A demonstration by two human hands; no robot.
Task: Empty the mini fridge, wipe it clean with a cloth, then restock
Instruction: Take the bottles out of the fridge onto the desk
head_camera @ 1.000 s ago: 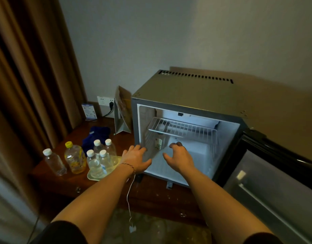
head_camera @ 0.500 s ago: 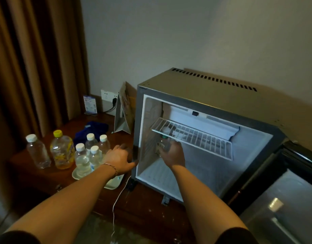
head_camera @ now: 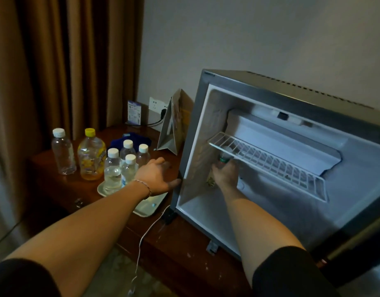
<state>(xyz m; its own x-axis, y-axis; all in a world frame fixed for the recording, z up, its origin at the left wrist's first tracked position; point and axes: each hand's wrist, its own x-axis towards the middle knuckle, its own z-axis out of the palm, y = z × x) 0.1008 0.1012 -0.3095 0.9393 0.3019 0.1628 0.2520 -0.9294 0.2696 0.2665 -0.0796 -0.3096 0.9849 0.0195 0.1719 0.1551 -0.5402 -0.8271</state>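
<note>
The grey mini fridge [head_camera: 206, 108] stands open on a dark wooden table [head_camera: 56, 189], with a white wire shelf [head_camera: 268, 161] across its inside. My right hand [head_camera: 226, 175] is deep inside, below the shelf's left end, closed around a small bottle [head_camera: 224, 156] with a green band. My left hand [head_camera: 158, 175] rests flat against the fridge's left front edge, fingers spread, holding nothing. Several clear water bottles [head_camera: 113, 168] with white caps stand on a pale tray [head_camera: 146, 207] to the left. A dark blue cloth [head_camera: 118, 142] lies behind them.
A yellow-capped drink bottle [head_camera: 91, 155] and another clear bottle [head_camera: 62, 152] stand left of the tray. A folded card stand [head_camera: 171, 125] and a wall socket [head_camera: 156, 105] sit behind. Brown curtains [head_camera: 56, 61] hang at left. A white cable [head_camera: 146, 236] dangles over the table edge.
My right hand went from the fridge's front opening deep inside and closed on the small bottle under the shelf. My left hand stayed at the fridge's left edge. The view shifted closer and left.
</note>
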